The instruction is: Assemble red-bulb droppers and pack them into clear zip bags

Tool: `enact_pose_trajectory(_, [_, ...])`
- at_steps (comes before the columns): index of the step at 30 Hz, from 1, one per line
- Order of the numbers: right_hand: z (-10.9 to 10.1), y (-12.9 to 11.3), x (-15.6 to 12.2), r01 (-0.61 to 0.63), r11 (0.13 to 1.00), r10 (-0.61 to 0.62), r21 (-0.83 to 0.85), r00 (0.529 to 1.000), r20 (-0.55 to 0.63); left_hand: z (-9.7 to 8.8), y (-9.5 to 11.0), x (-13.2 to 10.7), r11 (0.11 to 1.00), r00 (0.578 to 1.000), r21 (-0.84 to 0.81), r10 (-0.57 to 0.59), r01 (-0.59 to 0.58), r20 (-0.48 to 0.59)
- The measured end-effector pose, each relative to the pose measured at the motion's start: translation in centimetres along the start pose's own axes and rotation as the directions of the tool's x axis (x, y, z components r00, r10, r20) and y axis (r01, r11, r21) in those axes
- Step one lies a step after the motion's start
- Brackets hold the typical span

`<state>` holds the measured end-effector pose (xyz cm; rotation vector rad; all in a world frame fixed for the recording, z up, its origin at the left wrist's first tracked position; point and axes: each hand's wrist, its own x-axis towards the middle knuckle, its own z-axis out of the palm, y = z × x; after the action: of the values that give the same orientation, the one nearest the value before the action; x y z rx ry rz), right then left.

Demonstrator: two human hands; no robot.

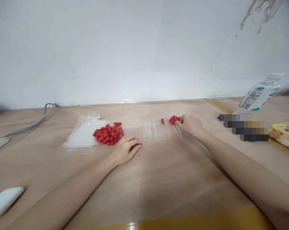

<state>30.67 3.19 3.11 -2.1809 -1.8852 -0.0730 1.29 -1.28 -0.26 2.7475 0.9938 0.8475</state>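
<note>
A row of thin clear tubes (146, 131) lies side by side across the middle of the table. To its left is a pile of red rubber bulbs (108, 134). My left hand (126, 148) rests on the table by the pile and the row's left end, fingers loosely stretched and thumb apart. At the right, my right hand (191, 124) is closed at the fingertips beside several droppers (174, 120), clear tubes with red bulbs on top. It pinches a dropper there, mostly hidden by the fingers. One red bulb (162, 121) sits on a tube near the row's right end.
Clear plastic bags (85, 132) are stacked left of the bulbs. A grey cable (36, 123) and a white rounded object (6, 202) are at the left. To the right stand a plastic bottle (258, 95) and a yellow printed packet (284, 135). A white wall (134, 57) closes the back.
</note>
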Motion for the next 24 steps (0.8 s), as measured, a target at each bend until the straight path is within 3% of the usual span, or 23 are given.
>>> enact_pose_trajectory(5, [0.7, -1.3, -0.8, 0.063, 0.992, -0.067, 0.111, 0.997, 0.033, 0.0, 0.1, 0.0, 1.000, 1.000, 0.000, -0.003, 0.003, 0.001])
enact_pose_trajectory(11, [1.4, -2.3, -1.1, 0.075, 0.995, -0.083, 0.071, 0.991, 0.108, 0.0, 0.2, 0.0, 1.000, 1.000, -0.006, -0.010, 0.010, 0.008])
enact_pose_trajectory(16, [1.8, -2.5, -1.0, 0.063, 0.993, -0.071, 0.097, 0.994, 0.087, -0.2, 0.2, 0.1, 0.996, 1.000, 0.083, -0.010, 0.011, -0.012])
enact_pose_trajectory(18, [1.8, -2.5, -1.1, 0.063, 0.992, -0.070, 0.112, 0.996, 0.063, -0.9, 0.0, 0.3, 0.972, 0.993, 0.218, -0.063, 0.085, -0.104])
enact_pose_trajectory(21, [1.8, -2.6, -1.5, 0.069, 0.984, -0.067, 0.166, 0.998, -0.021, -2.8, -0.5, 0.8, 0.854, 0.949, 0.432, -0.195, 0.289, -0.249])
enact_pose_trajectory(24, [2.2, -3.0, -2.3, 0.149, 0.964, -0.109, 0.220, 0.977, -0.183, -5.0, -0.9, 1.1, 0.707, 0.909, 0.572, -0.345, 0.416, -0.234])
